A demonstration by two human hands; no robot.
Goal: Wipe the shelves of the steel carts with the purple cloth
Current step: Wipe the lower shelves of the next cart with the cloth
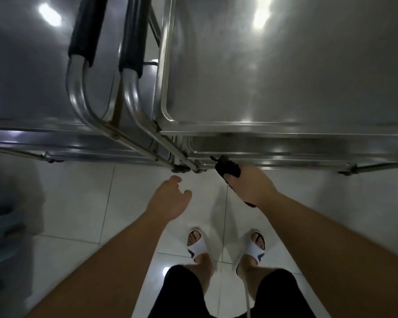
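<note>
The white tiled floor carries two steel carts side by side: the right cart has a bare, glossy top shelf with a raised rim, and the left cart stands just beside it, their black-padded push handles nearly touching in the gap between them. Nearer the camera than the right cart, two feet in white slide sandals stand on the tiles. A dark blurred object sits on the floor well to the left of the sandals.
</note>
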